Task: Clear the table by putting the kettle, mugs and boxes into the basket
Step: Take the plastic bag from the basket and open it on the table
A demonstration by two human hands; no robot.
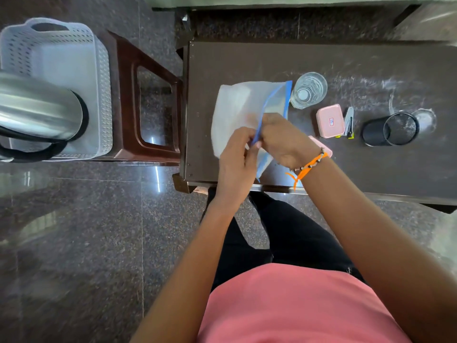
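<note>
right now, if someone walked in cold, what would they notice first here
Both hands, the left hand and right hand, meet at the near edge of the dark table, pinching the blue zip strip of a clear plastic bag. At far left the steel kettle already sits in the white basket on a brown stool. Right of the bag stand a glass, a pink box and a black mesh cup.

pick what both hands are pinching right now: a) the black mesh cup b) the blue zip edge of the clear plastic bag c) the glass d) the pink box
b: the left hand and right hand meet on the blue strip of the clear plastic bag, while the pink box, the glass and the black mesh cup sit untouched on the table.
</note>
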